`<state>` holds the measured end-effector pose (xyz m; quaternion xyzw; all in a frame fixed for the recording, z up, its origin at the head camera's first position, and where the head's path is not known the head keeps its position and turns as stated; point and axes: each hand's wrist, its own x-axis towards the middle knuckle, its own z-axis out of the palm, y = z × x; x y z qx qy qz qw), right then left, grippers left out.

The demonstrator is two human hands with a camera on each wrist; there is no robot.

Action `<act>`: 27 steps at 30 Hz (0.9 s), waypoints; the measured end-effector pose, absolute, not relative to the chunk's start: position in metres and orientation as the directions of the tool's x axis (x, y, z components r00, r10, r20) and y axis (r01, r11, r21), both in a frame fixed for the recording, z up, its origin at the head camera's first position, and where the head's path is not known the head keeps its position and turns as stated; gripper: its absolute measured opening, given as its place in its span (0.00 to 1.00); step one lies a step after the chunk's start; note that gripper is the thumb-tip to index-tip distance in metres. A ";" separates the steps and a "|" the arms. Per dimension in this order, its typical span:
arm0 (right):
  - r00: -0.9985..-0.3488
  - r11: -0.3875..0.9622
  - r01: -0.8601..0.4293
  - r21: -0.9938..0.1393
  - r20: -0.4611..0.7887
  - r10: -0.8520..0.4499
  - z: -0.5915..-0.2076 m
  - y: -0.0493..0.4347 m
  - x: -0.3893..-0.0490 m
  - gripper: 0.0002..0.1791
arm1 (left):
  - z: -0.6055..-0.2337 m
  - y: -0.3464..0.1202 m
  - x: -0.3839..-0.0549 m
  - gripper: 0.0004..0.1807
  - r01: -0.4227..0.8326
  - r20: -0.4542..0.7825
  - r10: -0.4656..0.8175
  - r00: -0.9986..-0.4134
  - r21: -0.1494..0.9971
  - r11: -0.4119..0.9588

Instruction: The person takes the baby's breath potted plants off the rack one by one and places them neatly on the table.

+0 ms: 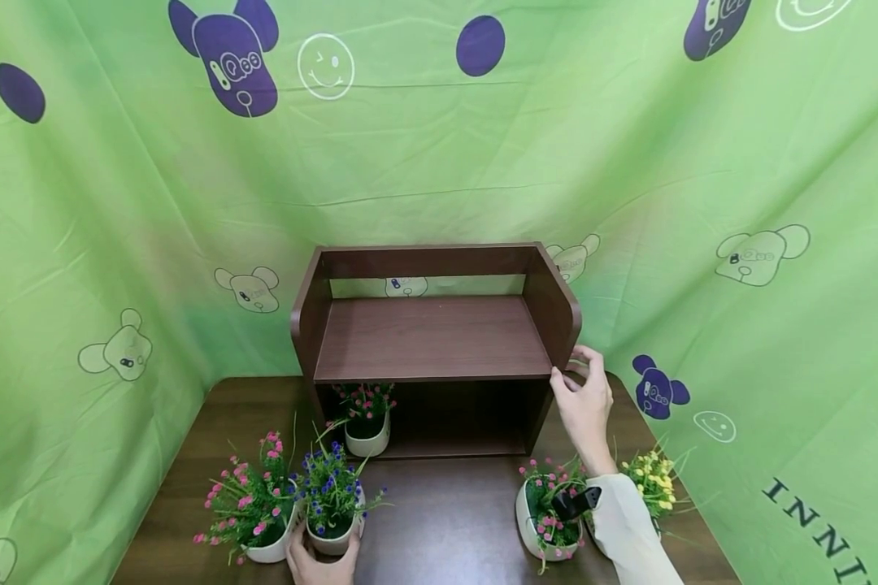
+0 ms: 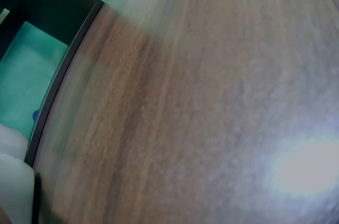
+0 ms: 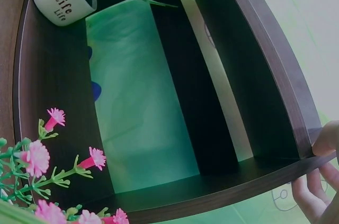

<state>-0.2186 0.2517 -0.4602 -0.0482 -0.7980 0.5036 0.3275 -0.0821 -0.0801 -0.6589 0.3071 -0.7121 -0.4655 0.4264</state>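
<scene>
A dark brown two-tier wooden shelf (image 1: pixel 432 337) stands at the back of the table. My right hand (image 1: pixel 587 406) holds its right side panel, thumb at the front edge and fingers on the outer face, as the right wrist view also shows. At the front left, my left hand (image 1: pixel 323 564) grips a white pot of blue flowers (image 1: pixel 331 496), thumb and fingers on either side of its base. Inside the lower tier, at its left end, sits a white pot of pink flowers (image 1: pixel 368 435), lettered "Life" in the right wrist view.
Another pink-flowered pot (image 1: pixel 259 504) stands left of the blue one, close beside it. Under my right forearm are a pink-flowered pot (image 1: pixel 545 520) and a yellow-flowered plant (image 1: pixel 649 483). A green printed curtain (image 1: pixel 439 162) hangs behind the table (image 1: pixel 439 520) and along both sides.
</scene>
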 end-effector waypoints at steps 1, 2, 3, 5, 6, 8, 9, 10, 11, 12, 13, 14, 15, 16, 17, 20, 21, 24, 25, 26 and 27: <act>-0.781 0.488 -0.254 -0.835 0.474 0.406 -0.460 0.252 -0.219 0.25 | -0.659 -0.080 -0.082 0.44 -0.035 0.327 -0.835 -0.443 0.924 0.381; -0.782 0.488 -0.253 -0.836 0.474 0.405 -0.460 0.252 -0.219 0.25 | -0.660 -0.080 -0.082 0.44 -0.034 0.329 -0.836 -0.438 0.924 0.381; -0.782 0.488 -0.254 -0.835 0.474 0.405 -0.460 0.252 -0.219 0.25 | -0.660 -0.079 -0.082 0.44 -0.031 0.333 -0.836 -0.436 0.923 0.384; -0.781 0.489 -0.257 -0.834 0.477 0.403 -0.460 0.251 -0.219 0.25 | -0.660 -0.079 -0.082 0.44 -0.030 0.332 -0.838 -0.433 0.924 0.382; -0.781 0.490 -0.257 -0.833 0.478 0.402 -0.461 0.251 -0.218 0.25 | -0.660 -0.079 -0.082 0.44 -0.027 0.334 -0.838 -0.432 0.924 0.383; -0.781 0.488 -0.259 -0.834 0.478 0.401 -0.461 0.251 -0.218 0.25 | -0.661 -0.079 -0.082 0.43 -0.028 0.329 -0.839 -0.433 0.926 0.377; -0.781 0.487 -0.260 -0.834 0.478 0.401 -0.461 0.252 -0.218 0.25 | -0.661 -0.079 -0.082 0.43 -0.028 0.330 -0.839 -0.433 0.925 0.378; -0.782 0.487 -0.259 -0.834 0.477 0.401 -0.461 0.252 -0.218 0.25 | -0.661 -0.079 -0.082 0.43 -0.026 0.330 -0.839 -0.432 0.926 0.378; -0.784 0.486 -0.258 -0.835 0.475 0.400 -0.461 0.252 -0.218 0.25 | -0.662 -0.079 -0.082 0.43 -0.026 0.333 -0.839 -0.431 0.924 0.381; -0.785 0.486 -0.256 -0.835 0.473 0.400 -0.461 0.252 -0.218 0.25 | -0.662 -0.079 -0.082 0.43 -0.024 0.339 -0.837 -0.429 0.922 0.386; -0.786 0.486 -0.254 -0.836 0.471 0.400 -0.461 0.252 -0.218 0.25 | -0.662 -0.079 -0.082 0.44 -0.022 0.345 -0.836 -0.427 0.920 0.391; -0.786 0.487 -0.251 -0.836 0.470 0.401 -0.461 0.252 -0.218 0.25 | -0.663 -0.079 -0.082 0.43 -0.018 0.354 -0.833 -0.425 0.917 0.399; -0.787 0.487 -0.251 -0.837 0.469 0.400 -0.461 0.252 -0.218 0.25 | -0.663 -0.079 -0.082 0.43 -0.012 0.365 -0.830 -0.422 0.913 0.408; -0.788 0.487 -0.251 -0.837 0.469 0.400 -0.461 0.252 -0.218 0.25 | -0.664 -0.080 -0.082 0.43 -0.007 0.374 -0.827 -0.420 0.910 0.415; -0.788 0.485 -0.252 -0.837 0.469 0.400 -0.461 0.252 -0.218 0.25 | -0.664 -0.080 -0.082 0.43 0.002 0.384 -0.823 -0.418 0.907 0.422; -0.785 0.482 -0.255 -0.838 0.470 0.403 -0.462 0.252 -0.218 0.25 | -0.666 -0.081 -0.083 0.43 0.017 0.399 -0.815 -0.419 0.901 0.433; -0.785 0.480 -0.257 -0.839 0.471 0.403 -0.462 0.252 -0.218 0.24 | -0.666 -0.081 -0.082 0.44 0.018 0.403 -0.814 -0.418 0.900 0.436; -0.783 0.478 -0.259 -0.839 0.472 0.405 -0.462 0.252 -0.219 0.24 | -0.665 -0.079 -0.081 0.48 -0.010 0.400 -0.816 -0.417 0.896 0.444; -0.783 0.477 -0.259 -0.840 0.472 0.405 -0.462 0.252 -0.219 0.24 | -0.664 -0.078 -0.079 0.49 -0.020 0.402 -0.816 -0.416 0.893 0.450; -0.783 0.476 -0.259 -0.840 0.471 0.405 -0.462 0.252 -0.219 0.24 | -0.662 -0.076 -0.077 0.50 -0.024 0.401 -0.817 -0.413 0.893 0.450; -0.784 0.476 -0.258 -0.840 0.470 0.405 -0.462 0.252 -0.219 0.24 | -0.660 -0.075 -0.076 0.51 -0.033 0.395 -0.821 -0.411 0.894 0.447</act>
